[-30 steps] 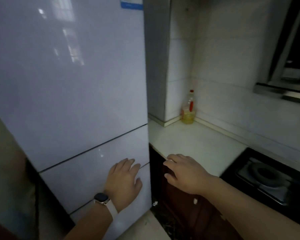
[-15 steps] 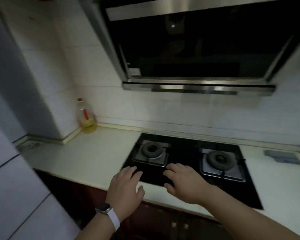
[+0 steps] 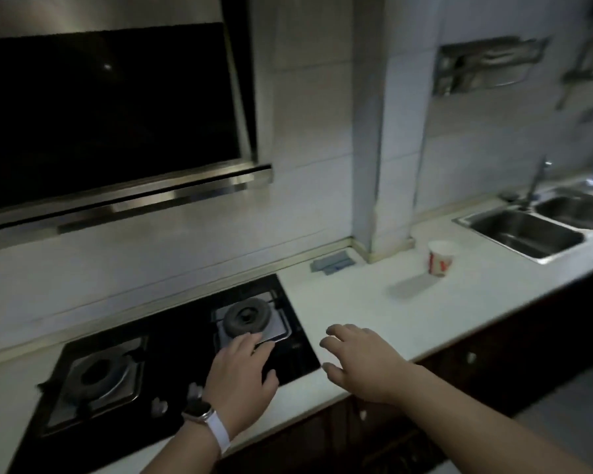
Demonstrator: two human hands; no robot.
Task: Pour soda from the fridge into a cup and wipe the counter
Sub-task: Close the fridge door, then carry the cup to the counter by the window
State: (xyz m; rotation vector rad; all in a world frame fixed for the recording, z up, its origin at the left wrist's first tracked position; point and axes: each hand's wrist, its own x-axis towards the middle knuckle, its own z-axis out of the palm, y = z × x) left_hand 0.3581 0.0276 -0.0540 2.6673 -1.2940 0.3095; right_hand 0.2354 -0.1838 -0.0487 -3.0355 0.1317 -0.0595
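Step in hand, by my judgement: the opening survey, since no soda and no fridge are in sight.

Left hand (image 3: 242, 374) hovers over the front of the hob (image 3: 182, 340), by its right burner, fingers spread and holding nothing. Right hand (image 3: 360, 360) hovers over the table (image 3: 374, 295) just right of the hob, fingers apart and empty.

Count:
- One cup (image 3: 440, 258), upright on the table, well right of the hob.
- Two burners.
- Two sink basins (image 3: 528, 234), far right of the hob.
- One grey folded item (image 3: 332, 263), possibly a cloth, behind the hob's right corner.

The next move calls for fetching the soda.
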